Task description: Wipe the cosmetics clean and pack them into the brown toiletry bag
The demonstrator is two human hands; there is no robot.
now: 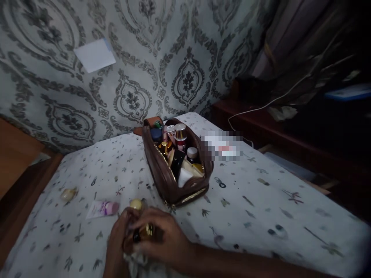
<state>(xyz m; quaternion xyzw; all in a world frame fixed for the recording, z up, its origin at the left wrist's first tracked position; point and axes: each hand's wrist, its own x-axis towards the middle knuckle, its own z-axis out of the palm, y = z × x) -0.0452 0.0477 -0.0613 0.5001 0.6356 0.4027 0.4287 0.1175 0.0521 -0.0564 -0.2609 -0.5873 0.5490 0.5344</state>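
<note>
At the front of the table, my left hand [118,237] is closed around a small brownish bottle [128,244], mostly hidden by my fingers. Beside it, my right hand [169,237] pinches a shiny gold cap [148,230]. A small dark round part shows between the two; I cannot tell which piece it belongs to. Pale crumpled cloth [136,260] hangs under my hands. Just beyond my fingers is a round cream-yellow lid [136,204]. A white and purple tube [102,208] with a pink cap lies to the left.
An unzipped brown bag [162,175] packed with bottles and tubes stands mid-table. A small yellowish item [68,194] lies far left on the patterned tablecloth [246,231]. A blurred-out patch covers something right of the bag. A white cable [269,103] runs behind the right edge.
</note>
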